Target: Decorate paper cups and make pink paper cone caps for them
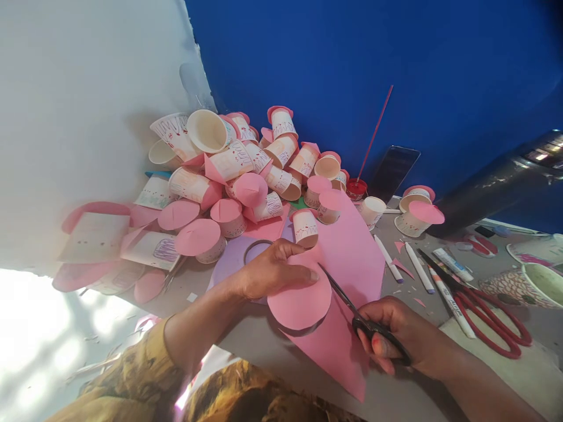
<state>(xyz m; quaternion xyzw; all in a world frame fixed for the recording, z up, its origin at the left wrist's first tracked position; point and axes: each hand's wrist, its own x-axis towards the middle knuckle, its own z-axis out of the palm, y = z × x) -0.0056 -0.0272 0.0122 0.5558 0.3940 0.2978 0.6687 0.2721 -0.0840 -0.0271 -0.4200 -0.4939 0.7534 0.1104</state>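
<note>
My left hand (272, 271) pinches a round disc of pink paper (301, 305), thumb on top, over the middle of the table. In my right hand (391, 334) are black-handled scissors (343, 293), fingers through the loops. Their blades point up and left, with the tips at the disc's upper right edge. Beneath the disc lies a larger sheet of pink paper (352, 252), with a lilac sheet (226, 264) to its left. Just beyond my left hand stands a small decorated paper cup (305, 228). Whether the disc is fully separate from the sheet I cannot tell.
A heap of decorated paper cups (233, 161) with pink paper pieces fills the back left. At right lie white markers (387, 258), large red-handled scissors (488, 316) and a patterned cup (523, 284). A phone (396, 170) leans on the blue wall (352, 58), near a black cylinder (492, 181).
</note>
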